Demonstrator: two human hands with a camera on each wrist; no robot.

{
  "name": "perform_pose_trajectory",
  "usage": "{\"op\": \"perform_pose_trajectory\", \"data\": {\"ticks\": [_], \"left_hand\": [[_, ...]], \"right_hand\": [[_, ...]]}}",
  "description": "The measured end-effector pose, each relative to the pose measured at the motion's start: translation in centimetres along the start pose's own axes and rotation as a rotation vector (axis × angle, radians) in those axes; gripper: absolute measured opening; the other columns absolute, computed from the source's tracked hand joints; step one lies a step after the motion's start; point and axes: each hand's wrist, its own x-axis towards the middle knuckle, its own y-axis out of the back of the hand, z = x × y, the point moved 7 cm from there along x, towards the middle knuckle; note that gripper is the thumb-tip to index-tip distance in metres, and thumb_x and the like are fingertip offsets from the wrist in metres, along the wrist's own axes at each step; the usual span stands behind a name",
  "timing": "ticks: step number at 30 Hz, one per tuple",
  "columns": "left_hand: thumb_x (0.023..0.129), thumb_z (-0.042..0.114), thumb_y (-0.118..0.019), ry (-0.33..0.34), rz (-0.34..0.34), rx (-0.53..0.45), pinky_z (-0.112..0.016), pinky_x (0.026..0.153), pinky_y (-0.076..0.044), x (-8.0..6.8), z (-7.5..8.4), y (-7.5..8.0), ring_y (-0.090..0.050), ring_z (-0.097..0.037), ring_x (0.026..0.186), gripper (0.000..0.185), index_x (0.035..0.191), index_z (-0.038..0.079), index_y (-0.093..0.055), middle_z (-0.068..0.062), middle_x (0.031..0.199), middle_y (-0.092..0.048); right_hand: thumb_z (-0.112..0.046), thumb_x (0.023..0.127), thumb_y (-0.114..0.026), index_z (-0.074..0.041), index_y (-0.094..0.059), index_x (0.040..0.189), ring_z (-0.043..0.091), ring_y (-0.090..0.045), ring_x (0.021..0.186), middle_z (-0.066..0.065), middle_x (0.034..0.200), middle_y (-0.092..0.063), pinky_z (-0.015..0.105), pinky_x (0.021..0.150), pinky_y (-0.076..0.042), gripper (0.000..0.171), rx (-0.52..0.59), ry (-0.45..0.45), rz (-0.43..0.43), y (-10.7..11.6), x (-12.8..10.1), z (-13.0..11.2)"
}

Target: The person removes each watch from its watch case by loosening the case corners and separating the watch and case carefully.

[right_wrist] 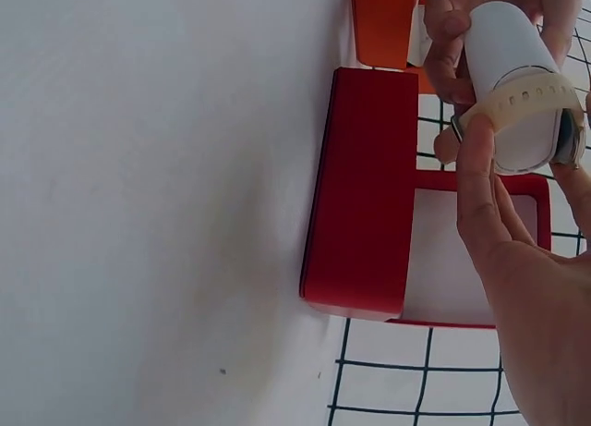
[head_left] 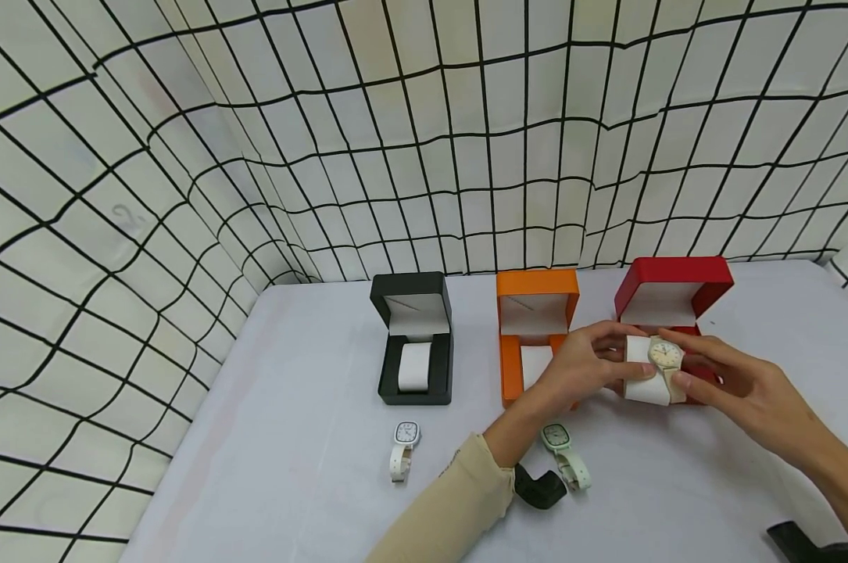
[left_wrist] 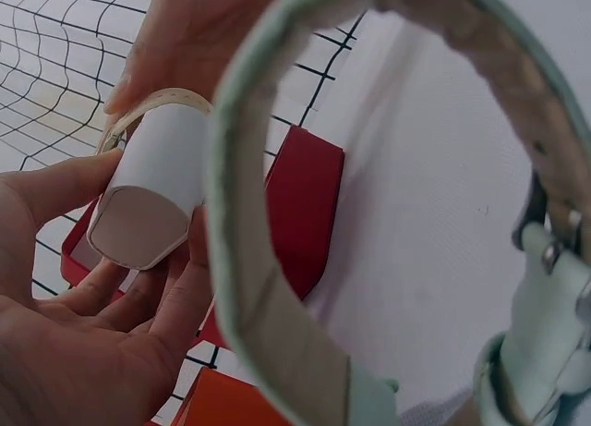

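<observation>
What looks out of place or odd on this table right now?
Little stands out. Two watches lie loose on the table in front of their open boxes: a white watch and a mint green watch. The red box has no cushion inside; both hands hold the white cushion with a cream watch wrapped round it.

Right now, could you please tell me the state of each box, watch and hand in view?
Black box: open, white pillow inside, no watch.
Orange box: open, lid upright.
Red box: open, lid upright.
White cushion: held over the red box, cream watch wrapped round it.
White watch: loose on the table.
Mint watch: loose on the table.
Left hand: grips the cushion.
Right hand: pinches the watch strap.
</observation>
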Motion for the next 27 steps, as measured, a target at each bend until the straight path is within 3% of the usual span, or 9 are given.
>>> {"op": "perform_pose_trajectory", "data": {"ticks": [9, 16, 27], "left_hand": [[0.087, 0.009, -0.082, 0.004, 0.014, -0.002, -0.02, 0.062, -0.054, -0.06, 0.08, -0.17, -0.063, -0.002, 0.078, 0.031, 0.114, 0.021, -0.071, 0.013, 0.094, -0.07], [0.089, 0.009, -0.081, 0.008, -0.015, -0.017, -0.02, 0.063, -0.055, -0.03, 0.01, -0.22, -0.064, -0.003, 0.077, 0.032, 0.115, 0.022, -0.068, 0.012, 0.098, -0.073], [0.09, 0.008, -0.079, 0.007, -0.067, -0.058, -0.02, 0.065, -0.057, 0.02, -0.07, -0.45, -0.065, -0.004, 0.078, 0.03, 0.112, 0.02, -0.063, 0.012, 0.096, -0.071]], "right_hand": [[-0.004, 0.097, -0.071, -0.013, -0.055, 0.15, -0.01, -0.056, 0.115, -0.024, 0.142, -0.054, 0.003, 0.084, -0.052, 0.056, 0.051, 0.011, 0.086, 0.01, 0.21, -0.35], [-0.01, 0.099, -0.07, -0.017, -0.055, 0.151, -0.006, -0.057, 0.11, -0.024, 0.14, -0.055, 0.006, 0.08, -0.053, 0.054, 0.051, -0.045, 0.107, 0.09, 0.27, 0.08], [-0.012, 0.1, -0.07, -0.017, -0.056, 0.15, -0.008, -0.06, 0.101, -0.018, 0.119, -0.061, 0.005, 0.077, -0.052, 0.052, 0.032, -0.06, 0.204, 0.87, 0.18, 0.24]]}}
